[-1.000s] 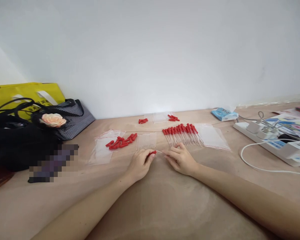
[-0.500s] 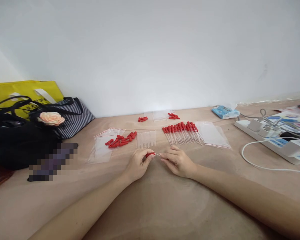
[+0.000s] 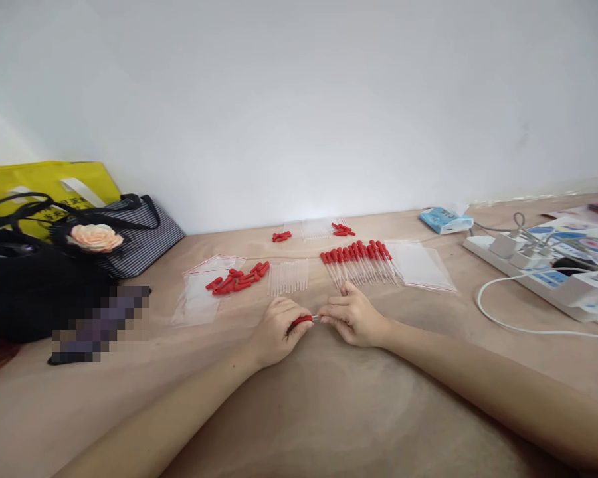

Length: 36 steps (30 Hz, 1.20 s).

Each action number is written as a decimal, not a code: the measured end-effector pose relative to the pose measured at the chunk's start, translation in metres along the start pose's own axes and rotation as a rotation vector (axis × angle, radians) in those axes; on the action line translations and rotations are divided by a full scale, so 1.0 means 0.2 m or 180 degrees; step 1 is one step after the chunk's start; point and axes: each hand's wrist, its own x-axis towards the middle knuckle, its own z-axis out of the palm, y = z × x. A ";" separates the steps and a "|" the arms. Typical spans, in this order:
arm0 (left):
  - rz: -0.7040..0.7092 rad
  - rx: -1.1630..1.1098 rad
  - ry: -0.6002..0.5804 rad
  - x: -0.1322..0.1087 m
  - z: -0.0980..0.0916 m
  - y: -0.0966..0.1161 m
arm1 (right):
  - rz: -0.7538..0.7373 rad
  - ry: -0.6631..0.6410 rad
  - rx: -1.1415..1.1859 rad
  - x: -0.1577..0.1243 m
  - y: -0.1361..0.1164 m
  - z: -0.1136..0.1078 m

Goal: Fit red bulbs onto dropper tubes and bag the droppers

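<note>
My left hand (image 3: 282,330) pinches a red rubber dropper bulb (image 3: 303,320) between thumb and fingers. From the bulb's right end runs a thin clear glass tube (image 3: 315,317), which my right hand (image 3: 353,317) grips with its fingertips. How far the tube sits inside the bulb cannot be made out. Behind my left hand lie a row of clear tubes (image 3: 288,277) and a heap of loose red bulbs (image 3: 239,281) on a plastic bag (image 3: 192,299). Beyond my right hand lies a row of droppers with red bulbs fitted (image 3: 359,262).
Clear zip bags (image 3: 423,269) lie right of the droppers. More red bulbs (image 3: 343,230) and tubes rest near the wall. At right are a tissue pack (image 3: 444,222) and a power strip (image 3: 548,279) with cables. Bags (image 3: 147,236) stand at left.
My hands have come slightly closer together, and less of the tube shows between them. The whole view has shifted a little.
</note>
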 end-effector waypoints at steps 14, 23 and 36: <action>-0.0169 0.0355 0.0480 -0.01 0.01 0.00 | 0.0327 0.0028 -0.0141 -0.01 0.01 -0.05; -0.0191 0.0314 0.0561 -0.01 0.01 0.00 | 0.0270 0.0100 -0.0228 -0.02 0.00 -0.03; -0.0227 -0.0188 0.0391 -0.01 -0.01 -0.03 | 0.0071 0.0124 -0.0535 -0.01 0.04 -0.03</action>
